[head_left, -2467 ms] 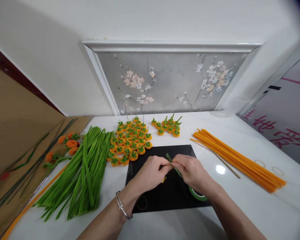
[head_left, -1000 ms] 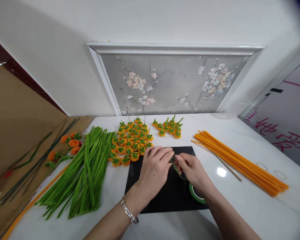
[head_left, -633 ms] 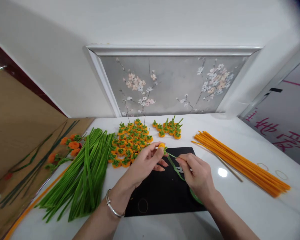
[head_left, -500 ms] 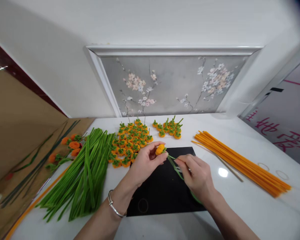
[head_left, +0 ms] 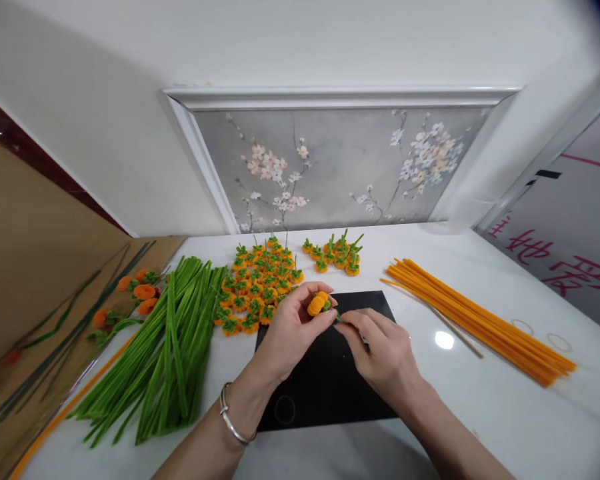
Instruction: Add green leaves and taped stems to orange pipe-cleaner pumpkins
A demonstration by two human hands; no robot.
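My left hand (head_left: 300, 327) is closed around a small orange chenille pumpkin (head_left: 319, 303), its thumb and fingers at the pumpkin's green top. Close by on the right, my right hand (head_left: 377, 340) pinches the pumpkin's thin green stem (head_left: 338, 319). Both hands are raised over a black panel (head_left: 320, 393) on the white tabletop. Behind the left hand stand several finished pumpkins (head_left: 257, 287) with green tops, and a smaller group of pumpkins (head_left: 340, 257) sits farther right. Whatever lies behind my right hand is hidden.
A pile of green chenille stems (head_left: 175, 353) lies at left. Orange chenille stems (head_left: 480, 320) form a bundle at right, with a thin stick (head_left: 457, 331) beside it. Orange fluffy flowers (head_left: 144, 291) rest on brown paper (head_left: 55, 293). A framed floral panel (head_left: 340, 167) backs the table.
My right hand has moved slightly left, nearer my left hand. The green strip that hung between the hands is mostly out of sight. The pumpkin has turned a little and stays in my left hand.
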